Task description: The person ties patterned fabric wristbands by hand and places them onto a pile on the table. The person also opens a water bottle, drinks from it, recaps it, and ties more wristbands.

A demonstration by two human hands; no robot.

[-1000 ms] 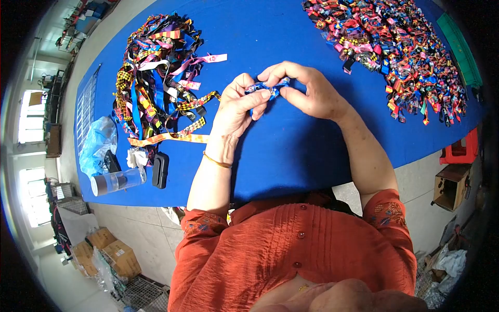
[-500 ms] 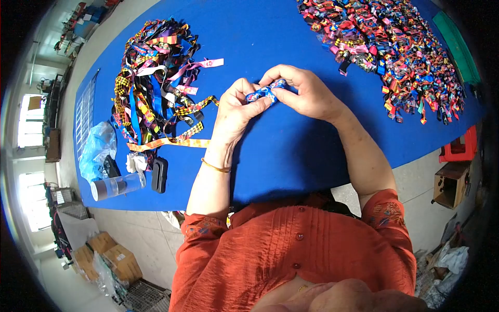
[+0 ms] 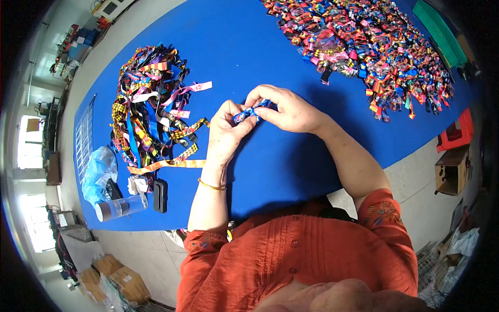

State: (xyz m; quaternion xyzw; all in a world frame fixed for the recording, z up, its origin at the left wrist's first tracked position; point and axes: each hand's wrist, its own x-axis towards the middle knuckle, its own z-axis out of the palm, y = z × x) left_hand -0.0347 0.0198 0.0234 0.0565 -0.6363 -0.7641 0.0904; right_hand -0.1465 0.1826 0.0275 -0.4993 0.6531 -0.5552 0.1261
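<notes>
Between my two hands is a small blue patterned ribbon piece [image 3: 245, 115], folded or looped, held above the blue table. My left hand [image 3: 227, 128] pinches its left end between thumb and fingers. On its other end, the thumb and fingers of my right hand [image 3: 285, 110] are closed. Much of the piece is hidden by the fingers. To the left lies a tangled heap of colourful patterned ribbons [image 3: 150, 112], with an orange-and-yellow strip [image 3: 176, 164] reaching toward my left wrist. A large pile of small looped ribbon pieces [image 3: 364, 47] spreads at the upper right.
Near the left table edge are a clear bottle [image 3: 122, 208], a black case [image 3: 160, 196], a blue plastic bag [image 3: 99, 174] and a white wire rack [image 3: 84, 132]. A green board [image 3: 441, 32] stands far right. A red stool [image 3: 456, 131] and a wooden box [image 3: 451, 171] are beside the table.
The camera view has shifted, so the table's contents sit differently in frame. Both hands keep their grip on the blue ribbon piece, with slightly altered finger positions.
</notes>
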